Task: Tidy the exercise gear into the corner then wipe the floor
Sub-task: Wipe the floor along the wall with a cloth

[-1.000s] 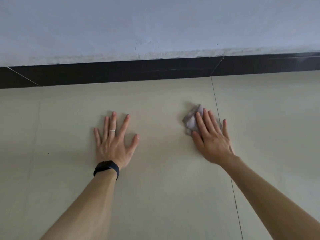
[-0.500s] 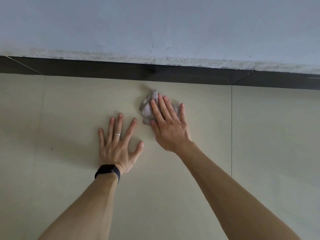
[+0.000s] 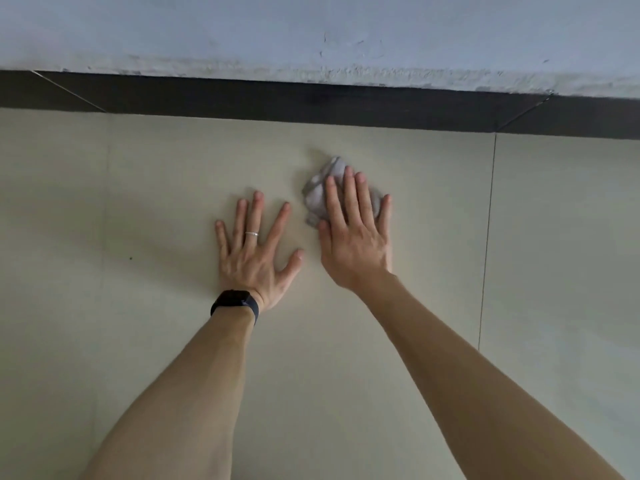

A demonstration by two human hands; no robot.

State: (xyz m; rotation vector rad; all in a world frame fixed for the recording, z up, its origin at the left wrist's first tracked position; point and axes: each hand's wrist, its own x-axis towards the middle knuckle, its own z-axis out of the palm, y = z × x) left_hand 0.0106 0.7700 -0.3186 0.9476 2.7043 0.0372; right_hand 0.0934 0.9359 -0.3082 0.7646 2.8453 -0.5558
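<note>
A crumpled pale grey cloth (image 3: 317, 197) lies on the beige tiled floor (image 3: 156, 209) a short way from the wall. My right hand (image 3: 353, 233) presses flat on the cloth with straight fingers, covering most of it. My left hand (image 3: 254, 252) rests flat on the floor just to the left, fingers spread, with a ring and a black watch on the wrist. The two hands lie close together, thumbs nearly touching. No exercise gear is in view.
A dark skirting strip (image 3: 311, 105) runs along the base of a white wall (image 3: 311, 29) straight ahead. A tile joint (image 3: 486, 244) runs down the floor to the right of my right arm.
My right hand slid the cloth left across the floor toward my left hand, then stayed near it. My left hand has stayed planted on the floor.
</note>
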